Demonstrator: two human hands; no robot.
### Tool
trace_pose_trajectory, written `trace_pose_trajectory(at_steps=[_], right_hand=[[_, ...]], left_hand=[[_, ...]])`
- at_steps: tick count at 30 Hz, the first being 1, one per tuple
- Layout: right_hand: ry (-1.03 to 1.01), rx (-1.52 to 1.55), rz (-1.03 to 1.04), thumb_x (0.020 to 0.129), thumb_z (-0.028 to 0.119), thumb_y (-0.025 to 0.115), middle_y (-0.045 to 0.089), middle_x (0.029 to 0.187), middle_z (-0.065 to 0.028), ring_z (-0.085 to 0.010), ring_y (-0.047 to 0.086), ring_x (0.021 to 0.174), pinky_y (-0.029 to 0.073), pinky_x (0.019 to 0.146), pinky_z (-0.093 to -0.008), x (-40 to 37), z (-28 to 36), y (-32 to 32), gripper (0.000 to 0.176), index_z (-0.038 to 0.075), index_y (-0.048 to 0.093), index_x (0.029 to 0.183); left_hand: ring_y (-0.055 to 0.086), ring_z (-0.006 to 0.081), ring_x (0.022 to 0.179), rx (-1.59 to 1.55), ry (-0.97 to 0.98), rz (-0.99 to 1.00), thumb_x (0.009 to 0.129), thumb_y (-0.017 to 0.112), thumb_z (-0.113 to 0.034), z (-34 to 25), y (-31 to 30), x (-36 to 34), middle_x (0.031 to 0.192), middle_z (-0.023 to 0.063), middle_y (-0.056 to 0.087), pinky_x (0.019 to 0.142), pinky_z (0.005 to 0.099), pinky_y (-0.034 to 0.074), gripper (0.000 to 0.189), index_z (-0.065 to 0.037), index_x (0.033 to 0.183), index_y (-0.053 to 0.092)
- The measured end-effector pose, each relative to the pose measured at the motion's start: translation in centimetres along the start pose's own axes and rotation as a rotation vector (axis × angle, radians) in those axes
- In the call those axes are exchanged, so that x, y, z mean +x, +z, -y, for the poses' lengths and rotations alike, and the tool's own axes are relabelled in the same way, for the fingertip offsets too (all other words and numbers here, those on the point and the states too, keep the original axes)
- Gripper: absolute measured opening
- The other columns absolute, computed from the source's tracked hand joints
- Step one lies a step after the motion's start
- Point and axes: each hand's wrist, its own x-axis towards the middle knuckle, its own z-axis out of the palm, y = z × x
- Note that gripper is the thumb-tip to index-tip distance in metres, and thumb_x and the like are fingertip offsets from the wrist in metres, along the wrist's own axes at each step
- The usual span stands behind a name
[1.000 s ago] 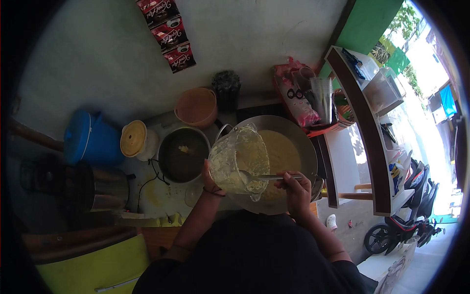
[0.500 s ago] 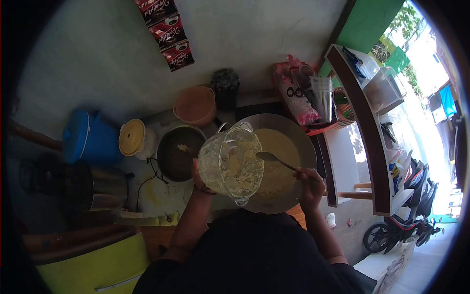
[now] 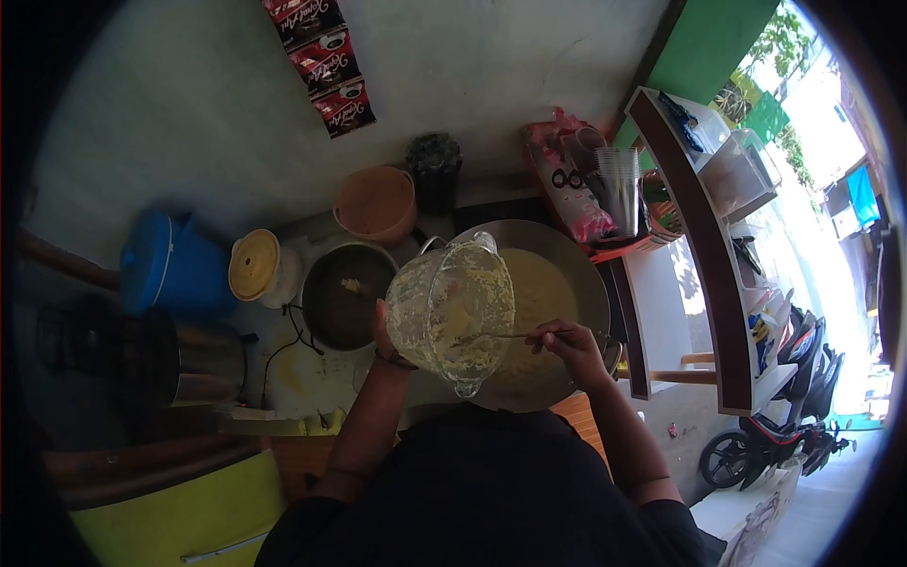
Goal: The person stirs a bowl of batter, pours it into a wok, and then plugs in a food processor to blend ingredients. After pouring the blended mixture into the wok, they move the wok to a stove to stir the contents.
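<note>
A clear bowl (image 3: 416, 307) with pale crumbly bits stuck to its inside is tilted over the left part of a wide metal pan (image 3: 590, 283). My left hand (image 3: 385, 340) grips the bowl by its left side. Fingers of my right hand (image 3: 565, 342) are closed round the handle of a spoon (image 3: 515, 335), whose head is inside the bowl's mouth. Pale batter-like mix (image 3: 539, 293) with lumps lies in the pan.
Left of the bowl are a dark pot (image 3: 326, 317), a brown basket (image 3: 376, 203), a lidded cream container (image 3: 257, 266) and a blue bucket (image 3: 156, 265). A red tray (image 3: 624, 253) with plastic cups (image 3: 619, 189) stands behind the pan. Shelving (image 3: 699, 255) is at right.
My right hand has moved left and slightly down, bringing the spoon from over the pan's middle into the bowl. The bowl has turned slightly in my left hand.
</note>
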Motion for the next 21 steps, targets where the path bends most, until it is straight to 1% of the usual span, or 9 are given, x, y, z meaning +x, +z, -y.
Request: trace_pose_trajectory(at_steps=[1, 4, 5, 8, 11, 13, 17, 19, 21], right_hand=[[0.026, 0.087, 0.008, 0.094, 0.011, 0.054, 0.067, 0.094, -0.0101, -0.0175, 0.064, 0.083, 0.049, 0.078, -0.0309, -0.1, -0.1, -0.4, 0.015, -0.001, 0.062, 0.099], [0.143, 0.452, -0.103, 0.094, 0.013, 0.054, 0.065, 0.092, -0.0092, -0.0178, 0.063, 0.081, 0.048, 0.076, -0.0304, -0.3, -0.1, -1.0, 0.016, 0.0, 0.06, 0.099], [0.151, 0.445, -0.117, 0.094, 0.014, 0.054, 0.064, 0.091, -0.0091, -0.0176, 0.062, 0.08, 0.048, 0.075, -0.0303, -0.3, 0.1, -1.3, 0.016, -0.001, 0.06, 0.099], [0.153, 0.397, -0.163, 0.094, 0.014, 0.054, 0.062, 0.089, -0.0087, -0.0171, 0.061, 0.078, 0.048, 0.073, -0.0299, -0.3, 1.4, -2.2, 0.017, -0.002, 0.059, 0.098], [0.12, 0.301, -0.231, 0.094, 0.016, 0.054, 0.061, 0.086, -0.0083, -0.0169, 0.061, 0.077, 0.048, 0.071, -0.0293, -0.5, 3.7, -3.2, 0.019, -0.002, 0.059, 0.096], [0.112, 0.24, -0.293, 0.095, 0.017, 0.053, 0.061, 0.083, -0.0081, -0.0168, 0.06, 0.076, 0.048, 0.07, -0.0287, -0.7, 5.1, -4.2, 0.02, -0.003, 0.059, 0.095], [-0.026, 0.196, -0.336, 0.095, 0.02, 0.055, 0.065, 0.084, -0.0098, -0.0154, 0.063, 0.077, 0.05, 0.074, -0.0282, -0.6, 4.9, -5.3, 0.024, -0.003, 0.06, 0.099], [-0.092, 0.162, -0.376, 0.095, 0.02, 0.056, 0.066, 0.086, -0.0112, -0.016, 0.064, 0.078, 0.051, 0.076, -0.0285, 0.1, 5.2, -3.1, 0.025, -0.004, 0.061, 0.101], [-0.17, 0.087, -0.34, 0.095, 0.018, 0.056, 0.067, 0.086, -0.0127, -0.0173, 0.066, 0.081, 0.051, 0.077, -0.0291, 1.1, 4.7, -1.5, 0.025, -0.005, 0.061, 0.101]], left_hand=[[0.037, 0.0401, 0.13, 0.032, 0.01, -0.003, 0.088, 0.042, -0.063, 0.0, 0.1, 0.2, 0.145, 0.0228, 0.031, 0.104, 0.056, 0.036, 0.085, -0.002, 0.145, 0.021], [0.037, 0.0398, 0.13, 0.128, 0.052, -0.075, 0.088, 0.041, -0.064, -0.3, 0.1, 0.5, 0.145, 0.0211, 0.033, 0.104, 0.0578, 0.035, 0.084, -0.004, 0.145, 0.024], [0.037, 0.0396, 0.13, 0.159, 0.068, -0.109, 0.087, 0.04, -0.065, -0.4, 0.1, 0.5, 0.145, 0.0202, 0.033, 0.104, 0.0588, 0.034, 0.084, -0.005, 0.144, 0.026], [0.038, 0.0393, 0.13, 0.183, 0.038, -0.11, 0.087, 0.042, -0.065, -0.9, -0.7, 0.5, 0.145, 0.0201, 0.034, 0.103, 0.058, 0.036, 0.085, -0.005, 0.144, 0.026], [0.038, 0.0387, 0.13, 0.106, 0.034, -0.064, 0.087, 0.043, -0.065, -1.2, -0.8, 0.5, 0.145, 0.0199, 0.034, 0.102, 0.0571, 0.038, 0.085, -0.005, 0.144, 0.026], [0.039, 0.0384, 0.13, 0.122, 0.036, -0.072, 0.086, 0.044, -0.065, -1.5, -1.0, 0.4, 0.144, 0.0196, 0.034, 0.101, 0.0568, 0.039, 0.085, -0.004, 0.144, 0.026], [0.039, 0.0383, 0.129, 0.119, 0.058, -0.085, 0.087, 0.043, -0.064, -1.8, -1.4, 0.3, 0.144, 0.0193, 0.035, 0.101, 0.0568, 0.039, 0.084, -0.005, 0.144, 0.027], [0.039, 0.0384, 0.129, 0.168, 0.05, -0.113, 0.087, 0.043, -0.064, -1.6, -1.4, 0.3, 0.144, 0.0193, 0.035, 0.102, 0.0568, 0.038, 0.083, -0.005, 0.144, 0.027], [0.038, 0.0387, 0.13, 0.187, 0.042, -0.118, 0.087, 0.043, -0.064, -1.2, -1.1, 0.5, 0.144, 0.0193, 0.035, 0.102, 0.057, 0.037, 0.083, -0.006, 0.144, 0.027]])
